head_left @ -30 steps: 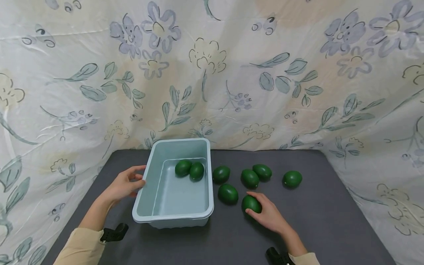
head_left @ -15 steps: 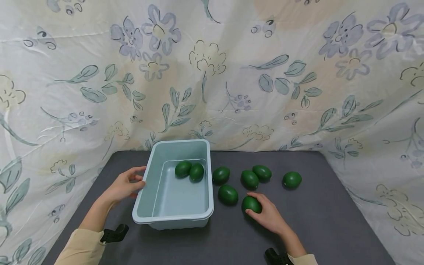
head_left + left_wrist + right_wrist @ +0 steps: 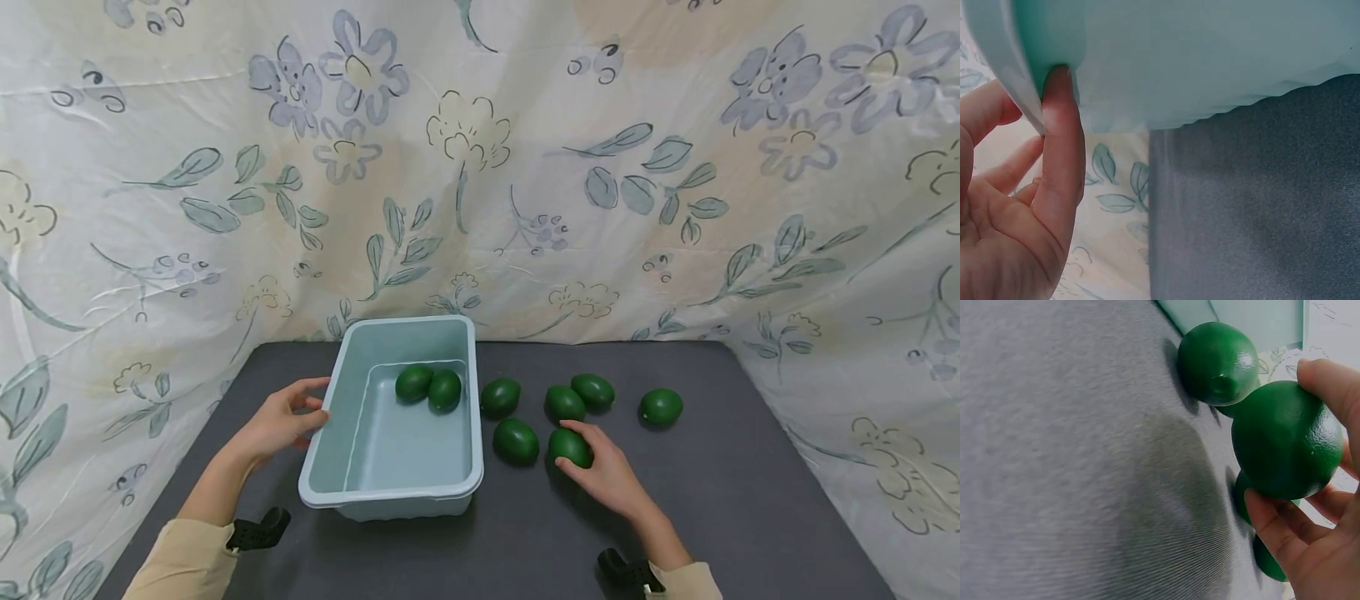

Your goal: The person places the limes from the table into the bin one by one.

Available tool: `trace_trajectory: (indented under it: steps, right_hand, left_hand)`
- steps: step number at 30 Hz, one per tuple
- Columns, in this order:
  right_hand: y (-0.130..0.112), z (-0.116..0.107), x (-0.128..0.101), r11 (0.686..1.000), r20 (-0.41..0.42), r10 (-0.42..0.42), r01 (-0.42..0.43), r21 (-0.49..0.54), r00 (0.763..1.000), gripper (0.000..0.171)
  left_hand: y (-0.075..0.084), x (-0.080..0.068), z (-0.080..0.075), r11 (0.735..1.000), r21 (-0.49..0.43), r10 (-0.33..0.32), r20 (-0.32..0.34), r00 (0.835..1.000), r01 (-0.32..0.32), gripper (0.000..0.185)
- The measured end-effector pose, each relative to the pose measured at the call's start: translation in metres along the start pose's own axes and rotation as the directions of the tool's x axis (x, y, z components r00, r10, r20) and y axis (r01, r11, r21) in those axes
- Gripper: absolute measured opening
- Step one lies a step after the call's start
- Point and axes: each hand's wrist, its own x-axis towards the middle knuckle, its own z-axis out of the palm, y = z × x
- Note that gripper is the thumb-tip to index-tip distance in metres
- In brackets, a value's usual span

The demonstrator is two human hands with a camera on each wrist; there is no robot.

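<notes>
A pale teal plastic tub (image 3: 322,467) stands on the dark grey table (image 3: 750,500), with two green limes (image 3: 414,382) at its far end. My left hand (image 3: 303,407) rests against the tub's left rim; in the left wrist view its thumb (image 3: 1060,131) presses the wall (image 3: 1210,56) under the rim, the other fingers off it. To the right of the tub, my right hand (image 3: 592,462) grips one lime (image 3: 568,447), which the right wrist view shows as a lime (image 3: 1286,440) raised a little off the cloth, between thumb and fingers (image 3: 1329,381).
Several more limes lie loose right of the tub: one (image 3: 501,397) by its wall, one (image 3: 515,441) nearer me, a pair (image 3: 581,396) behind the held one, one (image 3: 661,407) farther right. A floral cloth (image 3: 480,167) walls the table on three sides.
My right hand has moved the gripped lime a little away from me, toward the pair behind it, and it looks slightly raised. The left hand and tub have stayed put.
</notes>
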Motion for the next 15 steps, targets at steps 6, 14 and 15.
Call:
trace_trajectory:
  steps: [6, 14, 15]
  right_hand:
    - [-0.006, -0.005, 0.008, 0.999, -0.007, -0.035, 0.035, 0.004, 0.999, 0.056]
    - [-0.015, -0.011, 0.020, 0.997, -0.017, -0.072, 0.072, 0.009, 0.997, 0.059]
    - [-0.016, -0.011, 0.021, 0.997, -0.016, -0.071, 0.072, 0.010, 0.997, 0.059]
  left_hand:
    - [0.000, 0.000, 0.000, 1.000, -0.007, -0.001, 0.001, 1.000, 0.001, 0.061]
    - [0.000, -0.001, 0.001, 1.000, 0.000, -0.010, -0.004, 1.000, 0.010, 0.061]
    - [0.000, -0.001, 0.001, 1.000, -0.001, -0.010, -0.004, 1.000, 0.010, 0.061]
